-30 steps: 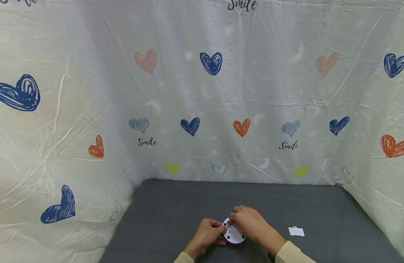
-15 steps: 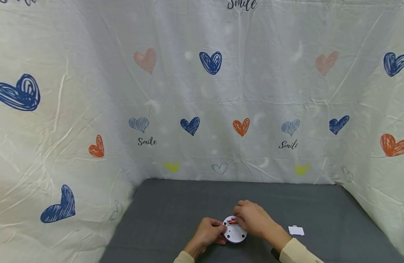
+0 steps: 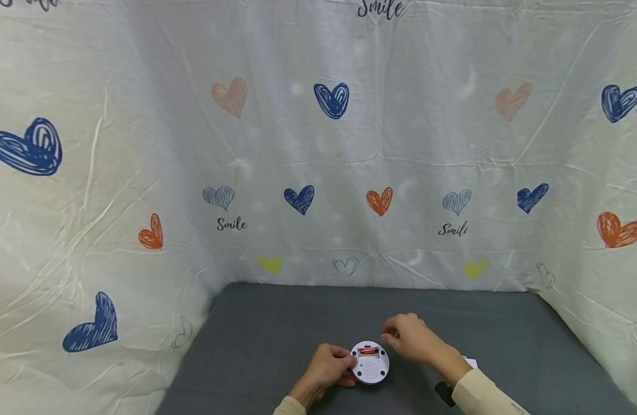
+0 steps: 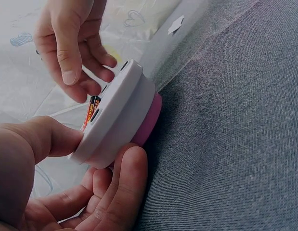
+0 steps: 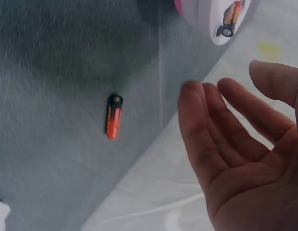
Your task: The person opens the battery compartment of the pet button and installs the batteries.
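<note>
A: Where's the round white device (image 3: pixel 370 369)?
B: On or just above the grey cloth (image 3: pixel 276 328), can't tell which; battery bay (image 3: pixel 374 355) up. Left hand (image 3: pixel 328 366) pinches its rim, thumb on the face, fingers beneath.
A: Right hand (image 3: pixel 414 337)?
B: Just beside it. Fingers loosely bent, thumb apart, nothing held.
A: Handling?
B: Guess: light, stiff plastic, slightly slick. Grip the rim, stay off the bay. Bay battery (image 3: pixel 369 350) has one end proud; levering could bend contacts.
A: Loose battery (image 5: pixel 113 118)?
B: On the cloth, lying flat. Rigid, probably rolls; pinch mid-barrel. White cover (image 4: pixel 175 24): tabs likely fragile, hold edges.
</note>
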